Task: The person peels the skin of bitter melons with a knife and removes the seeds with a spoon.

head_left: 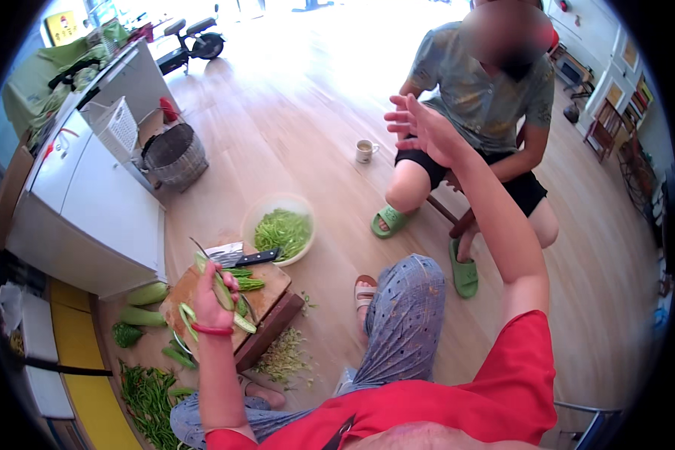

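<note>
My left hand (214, 304), with a red bracelet at the wrist, is closed around a long piece of green gourd (222, 291) above the chopping board (277, 279). A thin dark metal piece sticks up past the fingers; whether I hold it too, I cannot tell. On the board lie a cleaver (253, 258) with a black handle, bumpy green gourd pieces (249, 284) and a hollowed gourd half (244, 324). Behind the board stands a pale bowl (310, 219) of sliced greens (281, 231). My right hand (427, 135) is raised in the air, fingers spread, holding nothing.
A person (480, 97) in green slippers sits facing me. A mug (364, 151) stands on the floor nearby. A woven basket (176, 159) is beside the white cabinet (101, 202). Green chillies (150, 405), whole gourds (141, 316) and pale scraps (285, 356) lie around the board.
</note>
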A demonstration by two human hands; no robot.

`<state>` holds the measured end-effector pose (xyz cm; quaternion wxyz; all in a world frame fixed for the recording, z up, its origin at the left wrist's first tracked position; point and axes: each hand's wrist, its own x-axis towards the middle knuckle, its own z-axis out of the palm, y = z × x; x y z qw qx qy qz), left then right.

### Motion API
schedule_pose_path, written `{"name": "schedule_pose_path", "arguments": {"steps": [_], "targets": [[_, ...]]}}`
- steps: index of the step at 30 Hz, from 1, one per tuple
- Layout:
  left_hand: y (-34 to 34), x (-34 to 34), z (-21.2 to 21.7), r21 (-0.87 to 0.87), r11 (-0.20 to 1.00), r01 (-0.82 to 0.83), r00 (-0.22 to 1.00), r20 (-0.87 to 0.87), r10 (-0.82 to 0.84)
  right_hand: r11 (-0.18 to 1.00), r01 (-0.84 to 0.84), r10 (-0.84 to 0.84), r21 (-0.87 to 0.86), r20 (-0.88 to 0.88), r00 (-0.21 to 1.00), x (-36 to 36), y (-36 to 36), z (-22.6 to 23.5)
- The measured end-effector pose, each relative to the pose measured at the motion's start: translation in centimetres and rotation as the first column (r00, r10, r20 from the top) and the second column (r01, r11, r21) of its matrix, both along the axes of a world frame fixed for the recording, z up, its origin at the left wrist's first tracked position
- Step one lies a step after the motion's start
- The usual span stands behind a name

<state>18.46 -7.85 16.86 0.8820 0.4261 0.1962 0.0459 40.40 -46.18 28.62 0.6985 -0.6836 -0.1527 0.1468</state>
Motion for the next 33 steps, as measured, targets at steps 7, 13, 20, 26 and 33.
{"name": "schedule_pose_path", "arguments": {"steps": [7, 13, 20, 26, 33], "targets": [[-0.8, 9.0, 1.8, 0.116, 0.973, 0.201, 0.959, -0.228, -0.171, 0.992, 0.123, -0.125, -0.04, -0.047, 0.991, 6.9, 0.9, -3.1], [-2.8, 12.3, 0.4, 0.252, 0.929, 0.269, 0.944, -0.258, -0.203, 0.948, 0.314, -0.317, -0.048, -0.159, 0.935, 8.2, 4.5, -5.1], [-6.1, 0.6, -1.7, 0.001, 0.916, 0.402, 0.901, -0.177, -0.396, 0.704, -0.508, 0.48, -0.496, -0.195, 0.856, -5.8, 11.9, -10.4], [-5.8, -6.6, -7.5, -0.161, 0.856, 0.492, 0.795, -0.317, -0.517, -0.018, -0.665, 0.961, -0.747, -0.197, 0.195, -15.7, 14.0, -21.5], [-5.2, -8.1, -8.9, -0.255, 0.904, 0.343, 0.849, -0.328, -0.415, 0.062, -0.479, 0.954, -0.875, -0.089, 0.286, -15.8, 14.0, -21.7]]}}
